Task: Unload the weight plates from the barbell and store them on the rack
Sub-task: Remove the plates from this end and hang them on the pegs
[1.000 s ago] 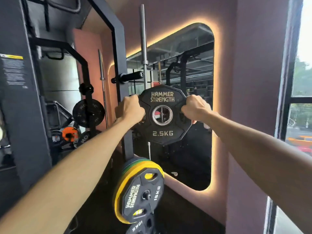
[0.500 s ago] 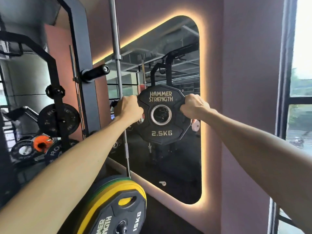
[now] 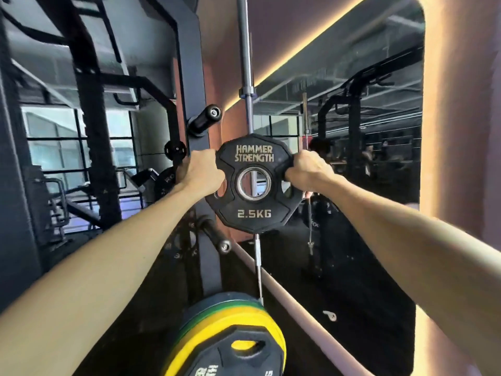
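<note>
I hold a black 2.5 kg weight plate [image 3: 254,210] upright at chest height, its lettered face toward me. My left hand [image 3: 201,173] grips its left edge and my right hand [image 3: 307,168] grips its right edge. The black rack upright [image 3: 196,77] stands just left of the plate. An empty storage peg [image 3: 206,119] sticks out of the upright above the plate, and a second peg [image 3: 217,237] sticks out below it. A bare barbell [image 3: 245,50] stands upright behind the plate.
A stack of yellow, green and black plates [image 3: 230,321] hangs low on the rack below my arms. A lit wall mirror [image 3: 352,158] fills the right. More racks and stored plates [image 3: 165,180] stand to the left.
My view has swung right and closer to the rack, so its upright and pegs now sit beside the plate. Both hands keep the same grip on the plate.
</note>
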A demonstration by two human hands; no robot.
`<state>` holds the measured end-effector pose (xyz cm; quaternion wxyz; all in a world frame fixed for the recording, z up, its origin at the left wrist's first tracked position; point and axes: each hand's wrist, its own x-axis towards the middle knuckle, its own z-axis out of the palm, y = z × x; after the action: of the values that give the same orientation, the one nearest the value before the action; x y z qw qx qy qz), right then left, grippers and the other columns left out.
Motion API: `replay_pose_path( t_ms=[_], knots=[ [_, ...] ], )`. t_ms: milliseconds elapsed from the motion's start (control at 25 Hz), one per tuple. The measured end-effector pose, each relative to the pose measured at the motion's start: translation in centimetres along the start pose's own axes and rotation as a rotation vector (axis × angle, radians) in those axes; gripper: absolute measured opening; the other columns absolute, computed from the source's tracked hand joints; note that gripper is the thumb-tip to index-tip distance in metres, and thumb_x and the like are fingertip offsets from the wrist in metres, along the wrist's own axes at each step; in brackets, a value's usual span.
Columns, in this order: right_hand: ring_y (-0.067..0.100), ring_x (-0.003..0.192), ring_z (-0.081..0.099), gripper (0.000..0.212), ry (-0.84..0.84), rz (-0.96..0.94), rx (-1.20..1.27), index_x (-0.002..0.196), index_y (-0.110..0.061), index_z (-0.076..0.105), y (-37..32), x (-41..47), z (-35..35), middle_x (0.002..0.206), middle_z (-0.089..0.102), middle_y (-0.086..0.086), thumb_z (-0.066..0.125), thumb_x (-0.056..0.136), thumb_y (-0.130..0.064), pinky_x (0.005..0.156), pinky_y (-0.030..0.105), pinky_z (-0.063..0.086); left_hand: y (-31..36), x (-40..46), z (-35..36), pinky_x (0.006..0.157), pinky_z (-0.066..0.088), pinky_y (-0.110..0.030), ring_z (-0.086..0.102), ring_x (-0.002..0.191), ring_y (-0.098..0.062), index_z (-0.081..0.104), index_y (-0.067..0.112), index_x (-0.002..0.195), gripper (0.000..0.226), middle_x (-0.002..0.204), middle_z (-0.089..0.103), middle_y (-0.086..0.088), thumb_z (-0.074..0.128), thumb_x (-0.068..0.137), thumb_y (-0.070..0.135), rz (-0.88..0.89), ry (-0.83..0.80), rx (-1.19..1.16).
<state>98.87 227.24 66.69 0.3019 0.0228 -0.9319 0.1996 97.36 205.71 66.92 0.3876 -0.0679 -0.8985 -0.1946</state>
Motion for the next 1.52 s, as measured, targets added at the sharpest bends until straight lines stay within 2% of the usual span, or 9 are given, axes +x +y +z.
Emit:
replay_pose_path(
  t_ms=[280,520,640,800,920,1120,1240,1360,1520],
  knots=[
    [0.032,0.068,0.064,0.016,-0.021,-0.229,0.146,0.063,-0.009,0.056,-3.6,7.7,0.2,0.068,0.061,0.008,0.052,0.076,-0.017,0.061,0.031,0.049,-1.2,3.7,-4.6,0.065,0.040,-0.033,0.049,0.077,-0.033,0.056,0.014,0.090,0.017,0.088,0.056,-0.011,0.052,0.075,0.007,-0.121,0.149,0.216],
    [0.036,0.081,0.063,0.019,0.076,-0.347,0.193,0.079,-0.007,0.061,-6.6,13.3,-2.5,0.086,0.065,0.014,0.053,0.072,-0.023,0.079,0.042,0.056,-0.2,7.9,-8.5,0.069,0.044,-0.035,0.051,0.082,-0.034,0.055,0.016,0.088,0.014,0.090,0.058,-0.010,0.053,0.076,0.009,-0.139,0.247,0.263],
    [0.032,0.067,0.066,0.017,0.067,-0.357,0.232,0.073,-0.006,0.062,-7.5,15.5,-2.9,0.073,0.065,0.011,0.052,0.073,-0.020,0.071,0.038,0.057,-0.3,9.9,-9.1,0.075,0.051,-0.038,0.059,0.091,-0.038,0.055,0.018,0.087,0.013,0.100,0.064,-0.014,0.052,0.076,0.012,-0.137,0.273,0.286],
    [0.027,0.059,0.065,0.018,0.045,-0.377,0.258,0.066,-0.005,0.062,-8.7,18.5,-2.1,0.064,0.064,0.010,0.052,0.072,-0.018,0.058,0.031,0.054,-0.8,12.5,-9.3,0.073,0.045,-0.035,0.058,0.095,-0.037,0.051,0.017,0.086,0.009,0.103,0.062,-0.014,0.053,0.079,0.012,-0.140,0.271,0.314],
    [0.028,0.060,0.064,0.018,0.046,-0.366,0.240,0.066,-0.005,0.062,-9.3,21.5,-1.0,0.062,0.062,0.009,0.054,0.073,-0.019,0.056,0.029,0.051,-1.8,14.9,-8.4,0.075,0.045,-0.035,0.058,0.097,-0.038,0.052,0.018,0.088,0.010,0.106,0.062,-0.014,0.054,0.080,0.014,-0.146,0.281,0.327],
    [0.033,0.075,0.063,0.020,0.080,-0.353,0.203,0.071,-0.008,0.060,-8.7,26.7,2.4,0.071,0.061,0.010,0.052,0.067,-0.026,0.078,0.041,0.057,-4.1,19.4,-4.2,0.070,0.042,-0.034,0.052,0.087,-0.033,0.058,0.018,0.093,0.015,0.099,0.062,-0.009,0.052,0.080,0.013,-0.146,0.266,0.292],
    [0.032,0.065,0.065,0.021,0.043,-0.367,0.241,0.070,-0.004,0.062,-9.2,29.7,5.4,0.068,0.064,0.012,0.051,0.072,-0.022,0.067,0.041,0.059,-6.5,22.3,-1.9,0.070,0.042,-0.034,0.051,0.083,-0.033,0.057,0.017,0.097,0.019,0.101,0.064,-0.012,0.051,0.080,0.012,-0.160,0.286,0.327],
    [0.031,0.045,0.064,0.025,0.025,-0.361,0.277,0.069,0.000,0.064,-9.9,32.7,7.8,0.064,0.067,0.016,0.049,0.075,-0.019,0.051,0.039,0.059,-8.7,24.9,0.4,0.072,0.041,-0.035,0.057,0.095,-0.037,0.057,0.017,0.108,0.027,0.107,0.064,-0.013,0.050,0.083,0.011,-0.184,0.295,0.346],
    [0.030,0.042,0.064,0.026,0.008,-0.335,0.274,0.073,-0.001,0.066,-10.8,36.3,11.2,0.061,0.068,0.017,0.045,0.073,-0.018,0.057,0.041,0.059,-11.4,28.5,3.2,0.075,0.040,-0.036,0.057,0.102,-0.039,0.055,0.014,0.112,0.029,0.111,0.063,-0.016,0.048,0.084,0.009,-0.210,0.311,0.367]
  ],
)
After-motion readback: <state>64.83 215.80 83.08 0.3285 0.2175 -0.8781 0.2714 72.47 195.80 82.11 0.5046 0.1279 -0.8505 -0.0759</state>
